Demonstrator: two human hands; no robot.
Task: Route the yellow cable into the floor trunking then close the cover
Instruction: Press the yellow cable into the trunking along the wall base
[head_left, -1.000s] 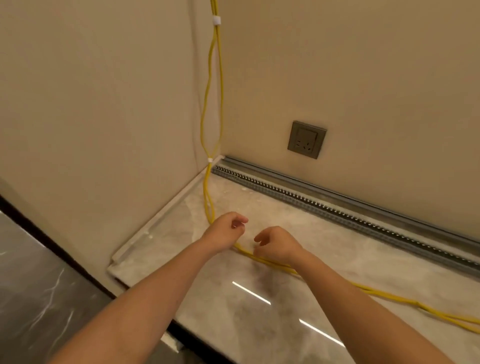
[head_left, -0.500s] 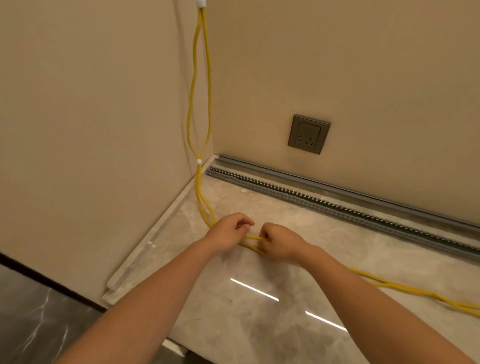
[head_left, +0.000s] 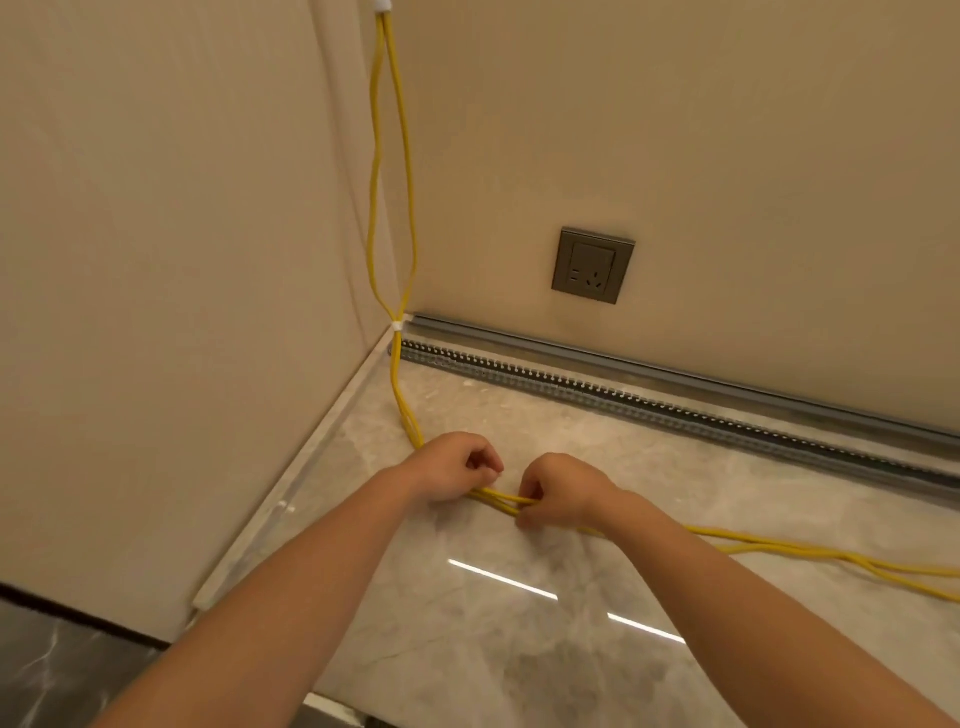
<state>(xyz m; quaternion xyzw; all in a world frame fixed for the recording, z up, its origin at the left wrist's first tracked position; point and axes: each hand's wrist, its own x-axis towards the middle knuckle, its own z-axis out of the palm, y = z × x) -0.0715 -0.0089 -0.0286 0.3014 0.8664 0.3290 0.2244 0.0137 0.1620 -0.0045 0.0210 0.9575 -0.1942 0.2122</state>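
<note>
Two strands of yellow cable (head_left: 769, 548) hang down the wall corner, tied by white clips, and run across the marble floor to the right. My left hand (head_left: 453, 466) and my right hand (head_left: 558, 491) are both closed on the cable, close together, in front of the corner. The grey slotted floor trunking (head_left: 649, 402) lies open along the base of the back wall, with its grey cover strip (head_left: 623, 364) behind it against the wall. The cable lies outside the trunking.
A grey wall socket (head_left: 593, 265) sits above the trunking. A pale skirting strip (head_left: 291, 493) runs along the left wall. A darker floor (head_left: 57, 675) lies at the lower left beyond the marble edge.
Both hands closed on the cable and came closer together. The view shifted slightly nearer to the corner.
</note>
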